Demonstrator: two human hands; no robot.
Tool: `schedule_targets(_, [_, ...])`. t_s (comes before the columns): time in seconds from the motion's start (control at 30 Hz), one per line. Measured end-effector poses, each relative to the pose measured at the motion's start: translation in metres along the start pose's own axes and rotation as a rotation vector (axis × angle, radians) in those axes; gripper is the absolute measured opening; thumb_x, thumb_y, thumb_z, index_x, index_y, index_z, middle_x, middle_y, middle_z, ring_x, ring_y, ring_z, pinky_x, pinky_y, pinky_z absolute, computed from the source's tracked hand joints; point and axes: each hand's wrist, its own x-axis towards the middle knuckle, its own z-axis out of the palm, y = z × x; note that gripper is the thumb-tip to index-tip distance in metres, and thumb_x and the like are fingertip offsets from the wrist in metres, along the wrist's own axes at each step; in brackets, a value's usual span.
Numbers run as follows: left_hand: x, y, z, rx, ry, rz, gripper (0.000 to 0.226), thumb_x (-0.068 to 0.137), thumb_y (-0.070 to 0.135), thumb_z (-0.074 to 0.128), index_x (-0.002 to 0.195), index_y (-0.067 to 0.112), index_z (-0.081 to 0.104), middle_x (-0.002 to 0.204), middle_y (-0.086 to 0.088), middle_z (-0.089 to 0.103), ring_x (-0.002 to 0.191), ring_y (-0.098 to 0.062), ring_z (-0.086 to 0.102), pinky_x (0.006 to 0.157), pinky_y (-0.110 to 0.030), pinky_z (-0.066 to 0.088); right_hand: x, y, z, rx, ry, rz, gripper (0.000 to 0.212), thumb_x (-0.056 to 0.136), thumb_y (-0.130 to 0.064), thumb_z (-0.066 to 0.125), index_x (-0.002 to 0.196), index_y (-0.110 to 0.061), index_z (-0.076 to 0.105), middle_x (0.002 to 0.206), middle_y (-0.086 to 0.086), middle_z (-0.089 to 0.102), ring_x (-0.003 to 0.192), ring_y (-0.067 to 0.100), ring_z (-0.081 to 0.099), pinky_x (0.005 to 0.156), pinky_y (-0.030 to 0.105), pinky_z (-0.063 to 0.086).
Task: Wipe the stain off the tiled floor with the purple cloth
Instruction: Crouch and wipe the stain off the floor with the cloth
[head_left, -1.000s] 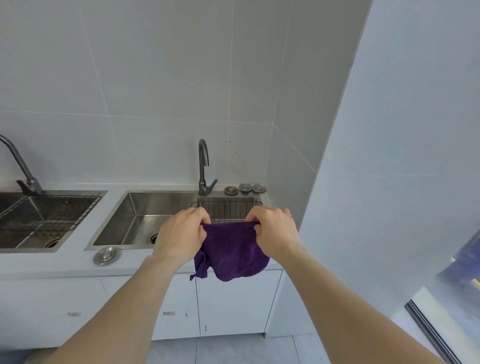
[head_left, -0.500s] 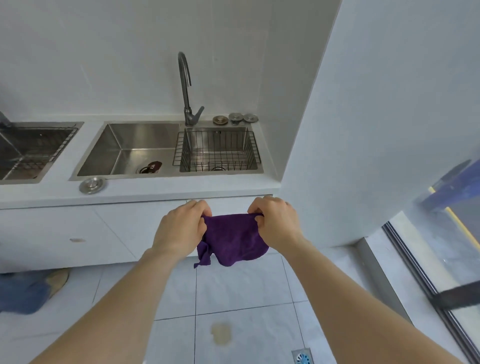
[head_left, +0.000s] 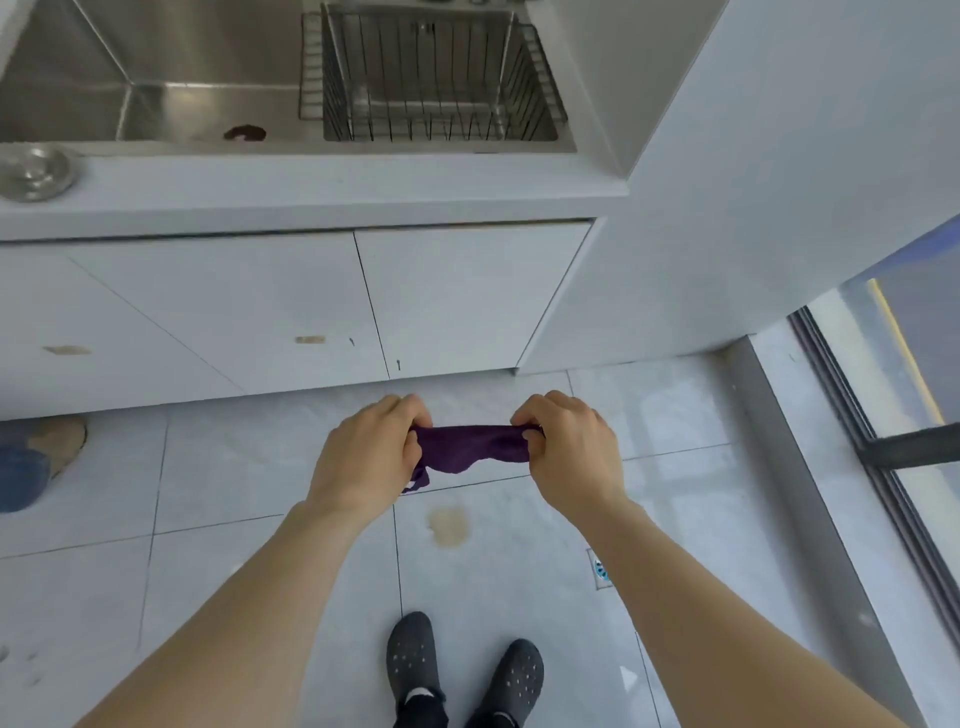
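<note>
The purple cloth (head_left: 470, 448) is stretched between both my hands, above the grey tiled floor (head_left: 218, 467). My left hand (head_left: 366, 453) grips its left end and my right hand (head_left: 569, 448) grips its right end. A small corner of the cloth hangs below my left hand. A pale brown stain (head_left: 449, 526) lies on the tile just below the cloth, in front of my black shoes (head_left: 462, 670).
White cabinet doors (head_left: 311, 312) stand ahead under a counter with a steel sink (head_left: 156, 88) and wire rack (head_left: 431, 78). A floor drain (head_left: 600, 569) sits right of the stain. Another person's shoe (head_left: 31, 462) is at far left. A window frame (head_left: 878, 441) runs along the right.
The view has tilted down from the sink to the floor. My hands, still holding the cloth, have lowered toward the tiles, and the cloth is pulled tighter between them.
</note>
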Motion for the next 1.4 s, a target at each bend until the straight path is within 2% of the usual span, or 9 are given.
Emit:
schedule_targets(0.2, [-0.015, -0.062, 0.103, -0.038, -0.071, -0.039, 0.023, 0.095, 0.01, 0.049, 0.104, 0.026, 0.063, 0.098, 0.01, 0.066, 0.078, -0.016, 0.054, 0.075, -0.038, 0.051, -0.029, 0.032, 0.109, 0.023, -0.069, 0.054, 0.027, 0.087, 0.0, 0.056, 0.095, -0.021, 0.07, 0.089, -0.002, 0.067, 0.081, 0.028, 0.058, 0.065, 0.029, 0.033])
schedule_targets(0.3, [-0.025, -0.09, 0.161, -0.041, -0.118, -0.067, 0.024, 0.096, 0.011, 0.05, 0.109, 0.026, 0.064, 0.102, 0.01, 0.066, 0.081, -0.017, 0.054, 0.075, -0.037, 0.05, -0.047, 0.055, 0.167, 0.041, -0.097, 0.084, 0.025, 0.086, 0.001, 0.059, 0.095, -0.02, 0.07, 0.088, -0.002, 0.066, 0.08, 0.028, 0.058, 0.065, 0.029, 0.032])
schedule_targets(0.5, [-0.041, -0.138, 0.287, -0.056, -0.175, -0.102, 0.023, 0.096, 0.01, 0.051, 0.111, 0.024, 0.064, 0.103, 0.008, 0.066, 0.083, -0.018, 0.055, 0.078, -0.041, 0.052, -0.079, 0.113, 0.285, 0.056, -0.136, 0.106, 0.023, 0.09, 0.0, 0.058, 0.097, -0.018, 0.07, 0.089, -0.001, 0.065, 0.078, 0.027, 0.057, 0.065, 0.03, 0.032])
schedule_targets(0.67, [-0.05, -0.183, 0.395, -0.063, -0.218, -0.12, 0.023, 0.097, 0.011, 0.052, 0.112, 0.024, 0.064, 0.102, 0.008, 0.066, 0.081, -0.019, 0.055, 0.076, -0.039, 0.051, -0.096, 0.163, 0.39, 0.051, -0.165, 0.104, 0.025, 0.09, 0.001, 0.056, 0.098, -0.018, 0.07, 0.09, -0.001, 0.064, 0.078, 0.027, 0.056, 0.067, 0.03, 0.036])
schedule_targets(0.83, [-0.048, -0.231, 0.496, -0.102, -0.23, -0.158, 0.02, 0.097, 0.013, 0.055, 0.11, 0.026, 0.063, 0.101, 0.011, 0.066, 0.08, -0.019, 0.062, 0.075, -0.036, 0.053, -0.104, 0.207, 0.493, 0.037, -0.168, 0.066, 0.026, 0.084, 0.006, 0.061, 0.094, -0.016, 0.069, 0.084, -0.001, 0.063, 0.07, 0.026, 0.053, 0.066, 0.03, 0.035])
schedule_targets(0.93, [-0.039, -0.262, 0.546, -0.114, -0.251, -0.153, 0.019, 0.097, 0.015, 0.056, 0.109, 0.028, 0.064, 0.101, 0.014, 0.066, 0.08, -0.015, 0.064, 0.076, -0.032, 0.055, -0.104, 0.23, 0.549, 0.016, -0.137, 0.036, 0.026, 0.081, 0.006, 0.062, 0.092, -0.017, 0.068, 0.081, -0.002, 0.062, 0.067, 0.023, 0.051, 0.065, 0.029, 0.035])
schedule_targets(1.13, [-0.009, -0.311, 0.622, -0.115, -0.184, -0.138, 0.016, 0.098, 0.018, 0.052, 0.104, 0.03, 0.062, 0.093, 0.02, 0.058, 0.08, -0.013, 0.063, 0.073, -0.029, 0.052, -0.085, 0.264, 0.643, -0.017, -0.015, 0.0, 0.029, 0.081, 0.008, 0.063, 0.095, -0.016, 0.069, 0.086, 0.0, 0.063, 0.074, 0.025, 0.055, 0.068, 0.034, 0.047])
schedule_targets(1.4, [0.023, -0.329, 0.662, -0.152, -0.083, -0.115, 0.013, 0.096, 0.019, 0.052, 0.102, 0.027, 0.061, 0.095, 0.014, 0.065, 0.076, -0.016, 0.064, 0.075, -0.037, 0.056, -0.039, 0.282, 0.692, -0.061, 0.165, -0.049, 0.032, 0.084, 0.01, 0.061, 0.098, -0.016, 0.071, 0.09, 0.002, 0.065, 0.084, 0.028, 0.055, 0.079, 0.04, 0.045])
